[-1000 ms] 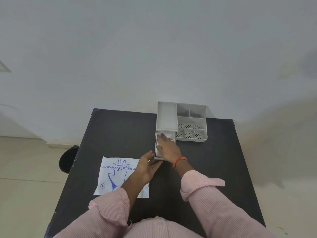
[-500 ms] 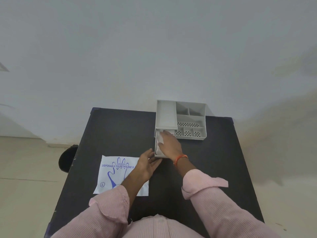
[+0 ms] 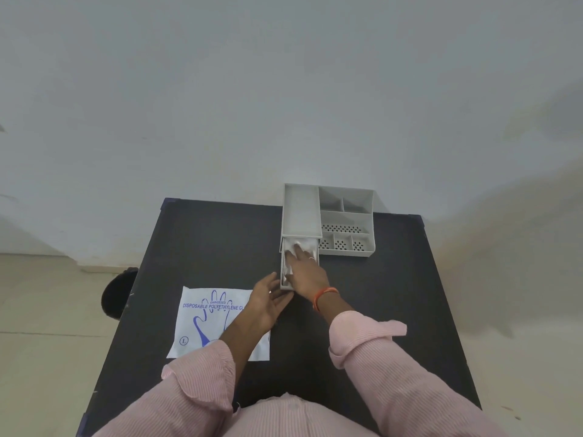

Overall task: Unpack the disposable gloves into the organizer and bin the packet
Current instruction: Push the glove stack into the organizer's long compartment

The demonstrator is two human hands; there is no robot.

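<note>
A grey organizer (image 3: 345, 216) stands at the table's far edge, its left drawer (image 3: 285, 287) pulled out toward me. Clear disposable gloves (image 3: 288, 250) lie inside the drawer. My right hand (image 3: 307, 272) rests flat on them, fingers spread and pressing down into the drawer. My left hand (image 3: 266, 301) is open, its fingertips against the drawer's front left corner. The white glove packet (image 3: 202, 323) with blue print lies flat on the table at the left, partly under my left forearm.
The black table (image 3: 202, 241) reaches to a pale wall. A dark round bin (image 3: 118, 291) stands on the floor beside the table's left edge. The organizer's right side has several small compartments (image 3: 344, 238), some with perforated floors.
My right hand has slid a little farther into the drawer over the gloves. My left hand stays at the drawer's front corner. The packet has not moved.
</note>
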